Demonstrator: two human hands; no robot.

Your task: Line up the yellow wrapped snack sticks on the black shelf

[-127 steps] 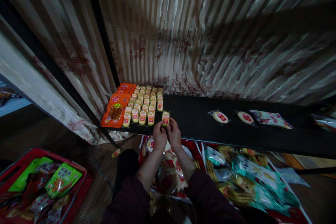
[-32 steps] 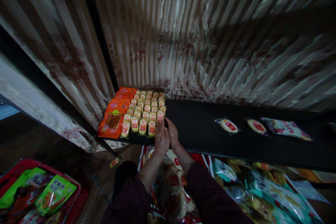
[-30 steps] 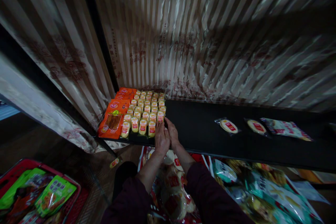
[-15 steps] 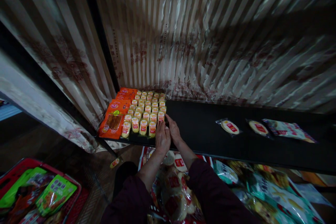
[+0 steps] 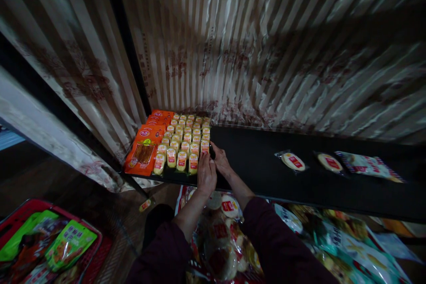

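Small wrapped yellow cakes (image 5: 181, 160) stand upright in rows on the black shelf (image 5: 246, 159). My left hand (image 5: 207, 175) is at the front right corner of these rows, its fingers close together and bent over the end of the rightmost row. Whatever lies beneath those fingers is hidden. Beside it, my right hand (image 5: 221, 160) rests along the right side of the rows, fingers apart and slightly curved, with nothing visible in them. Orange snack packets (image 5: 142, 153) overlap in a row left of the cakes.
Round wrapped cakes (image 5: 293, 161) and a striped packet (image 5: 369, 166) lie farther right on the shelf. Below are a bag of round cakes (image 5: 219, 230) and green packages (image 5: 353, 244). A red basket (image 5: 95, 248) holds snack bags at lower left; one small packet (image 5: 145, 205) lies on the floor.
My right hand's fingers have bent more and its wrist has shifted slightly right. The left hand stays at the front right corner of the rows.
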